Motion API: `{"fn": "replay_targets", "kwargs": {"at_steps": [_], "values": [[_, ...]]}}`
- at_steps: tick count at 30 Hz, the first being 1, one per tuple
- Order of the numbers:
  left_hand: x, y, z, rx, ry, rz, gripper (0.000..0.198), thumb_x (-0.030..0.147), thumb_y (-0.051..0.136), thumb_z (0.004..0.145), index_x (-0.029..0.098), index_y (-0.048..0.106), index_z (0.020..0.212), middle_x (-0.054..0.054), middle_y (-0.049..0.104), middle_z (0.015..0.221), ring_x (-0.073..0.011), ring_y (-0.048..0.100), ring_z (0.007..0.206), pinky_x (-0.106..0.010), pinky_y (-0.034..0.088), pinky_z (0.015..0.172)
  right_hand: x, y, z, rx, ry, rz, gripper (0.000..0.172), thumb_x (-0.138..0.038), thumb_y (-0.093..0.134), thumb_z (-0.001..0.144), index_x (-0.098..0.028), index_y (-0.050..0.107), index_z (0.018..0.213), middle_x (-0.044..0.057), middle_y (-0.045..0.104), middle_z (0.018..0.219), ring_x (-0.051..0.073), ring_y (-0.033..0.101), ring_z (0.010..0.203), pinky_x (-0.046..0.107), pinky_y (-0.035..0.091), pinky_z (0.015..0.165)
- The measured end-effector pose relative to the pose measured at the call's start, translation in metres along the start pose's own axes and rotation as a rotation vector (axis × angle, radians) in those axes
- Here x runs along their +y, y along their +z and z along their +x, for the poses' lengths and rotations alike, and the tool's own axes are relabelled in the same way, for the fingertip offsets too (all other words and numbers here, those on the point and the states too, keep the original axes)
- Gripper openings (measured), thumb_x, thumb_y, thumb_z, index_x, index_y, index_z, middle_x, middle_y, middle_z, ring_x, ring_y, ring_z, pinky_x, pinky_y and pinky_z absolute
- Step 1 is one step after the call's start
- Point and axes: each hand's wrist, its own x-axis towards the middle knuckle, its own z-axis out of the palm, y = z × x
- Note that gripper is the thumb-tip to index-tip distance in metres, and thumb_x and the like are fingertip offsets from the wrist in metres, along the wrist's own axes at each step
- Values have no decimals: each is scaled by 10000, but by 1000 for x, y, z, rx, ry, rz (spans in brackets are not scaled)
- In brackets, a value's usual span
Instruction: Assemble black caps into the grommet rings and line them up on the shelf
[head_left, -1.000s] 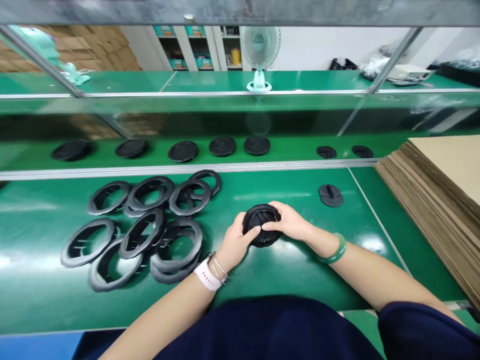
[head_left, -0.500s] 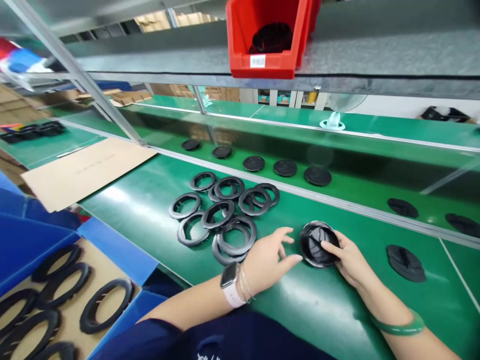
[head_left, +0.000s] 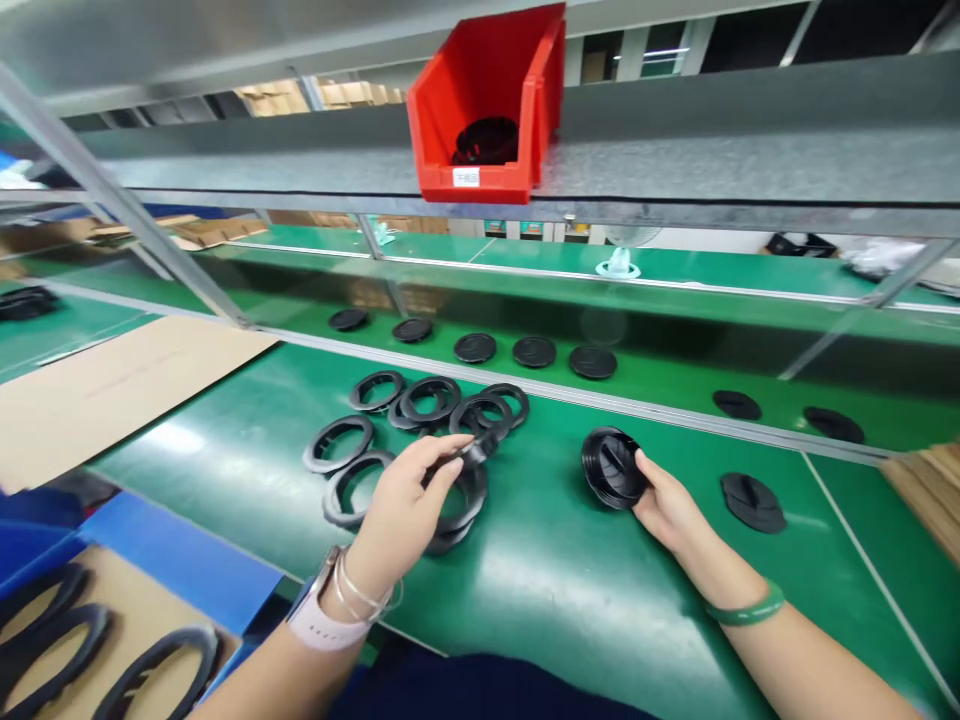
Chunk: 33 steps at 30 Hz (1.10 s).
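Observation:
My left hand (head_left: 405, 505) pinches a black ring (head_left: 480, 452) between thumb and fingers, tilted up over a loose pile of similar rings. Part of that pile, such as a grey-black ring (head_left: 337, 443), lies left of and behind the hand. My right hand (head_left: 670, 508) grips a round black vent piece (head_left: 611, 468) by its right edge, its slatted inner disc facing me and the fingers partly behind it. To the right of this hand, several flat black discs (head_left: 752, 502) lie stacked or overlapping on the green table.
A row of black discs (head_left: 534, 351) lies behind the metal strip. On the shelf above stands a red bin (head_left: 480, 185) with black parts inside. A cardboard sheet (head_left: 135, 385) covers the table's left. At lower left, a blue box (head_left: 187, 555) holds more rings.
My left hand has moved left from beside the vent piece to the pile and taken hold of a ring. My right hand still holds the vent piece. The view has shifted.

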Motion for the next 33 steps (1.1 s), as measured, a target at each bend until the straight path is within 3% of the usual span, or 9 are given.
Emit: {"fn": "replay_targets", "kwargs": {"at_steps": [3,6,9,12,16,23,28,31,33], "values": [[24,42,-5,-355,-224,-559,322,306,588,879,178,680,1161,-74,732,1015,-209,659,983,-358,481,974,-4,1,4,32,-6,117,235,-353,703,869,-182,722,1030,75,735,1109,217,681,1058,352,562,948],[28,98,-10,-666,-583,-975,240,190,652,749,96,713,961,-90,716,836,-193,669,850,-350,513,914,-7,-3,9,59,-80,182,196,-318,629,902,-187,717,1018,71,733,1110,210,668,1089,353,556,960],[19,139,-15,-807,-810,-1121,236,122,682,662,75,698,892,-97,702,770,-201,690,793,-369,535,887,-11,-13,18,88,-253,104,243,-338,690,832,-182,711,1017,80,731,1108,235,669,1069,373,566,930],[6,152,-20,-910,-856,-1121,168,260,700,760,99,653,753,-81,658,658,-232,702,701,-399,566,793,-27,-21,40,126,-570,-348,417,-467,625,870,-151,666,1138,130,707,1158,275,657,1089,431,555,925],[-5,150,-21,-959,-804,-1070,394,431,661,858,113,601,633,-43,576,561,-211,668,590,-397,578,719,-67,-26,90,256,-816,-821,501,-445,480,947,-139,546,1337,144,595,1356,265,555,1254,457,439,1074],[-7,150,-11,-842,-702,-1239,146,232,708,833,123,715,930,-98,697,926,-220,672,982,-356,495,986,-94,-23,152,339,-795,-1347,374,-146,573,865,-158,681,1222,82,547,1427,298,281,1456,448,106,1230],[-7,149,-10,-739,-647,-1170,306,132,719,759,200,669,1053,-59,720,1036,-212,644,1073,-344,452,1029,-122,-46,145,609,-736,-1517,530,-15,442,842,-86,586,1348,161,420,1514,285,264,1446,433,156,1202],[-6,148,-12,-719,-691,-1146,288,220,706,805,191,647,1085,-84,736,1041,-253,647,1111,-404,436,1068,-155,-77,136,774,-613,-1550,383,-34,484,855,-49,689,1178,253,544,1347,343,386,1347,474,274,1123],[-5,147,-12,-704,-713,-1157,262,358,658,869,159,669,1039,-110,735,1028,-276,652,1105,-439,444,1072,-172,-97,133,810,-524,-1558,237,-69,568,853,-69,740,1017,236,642,1168,322,506,1225,455,365,1052]]}}
